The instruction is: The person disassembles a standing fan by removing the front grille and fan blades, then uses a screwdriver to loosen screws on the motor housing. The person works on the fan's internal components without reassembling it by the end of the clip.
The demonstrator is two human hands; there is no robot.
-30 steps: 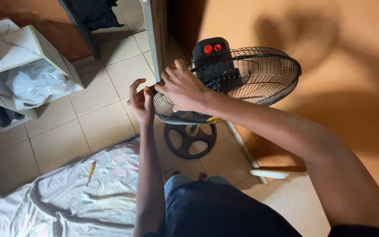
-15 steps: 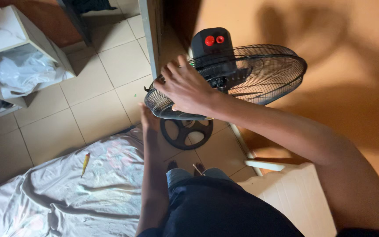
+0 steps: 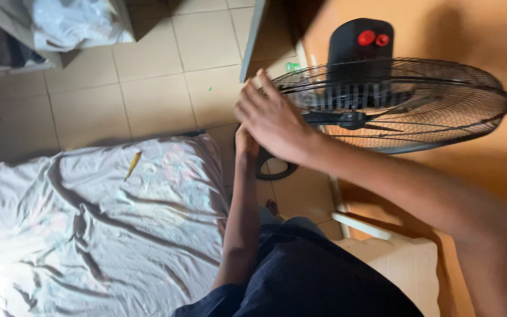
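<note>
Right hand (image 3: 274, 120) laid over the near rim of the black wire fan guard (image 3: 418, 105), palm down, fingers curled onto the rim at the guard's left edge, gripping it. Left hand (image 3: 246, 141) mostly hidden beneath the right one, only the wrist and heel showing; pressed up against the underside of the same rim, though whether clenched on the wire or merely resting there cannot be told. Both forearms rising to that one spot on the rim, the left from below, the right from the lower right.

Just past the knuckles, inside the cage: the hub (image 3: 353, 120) and dark blades, seen through the wires. Beyond the guard, farther from the hands, the black motor housing (image 3: 360, 50) with two red knobs (image 3: 373, 39) on top. Directly under the hands, part of the round black base (image 3: 276, 170) on the tiled floor (image 3: 154, 88).

Left of the grip and lower, a crumpled pale sheet (image 3: 89, 223) spread over the floor, with a small yellow pencil-like stick (image 3: 132, 165) lying on it, well apart from the hands. Below the grip, dark blue trousers (image 3: 312, 276) on the person's lap. To the lower right, a white slat (image 3: 362, 226) and a pale cushion (image 3: 406, 264). Far upper left, a white plastic bag (image 3: 71, 23) in an open box.
</note>
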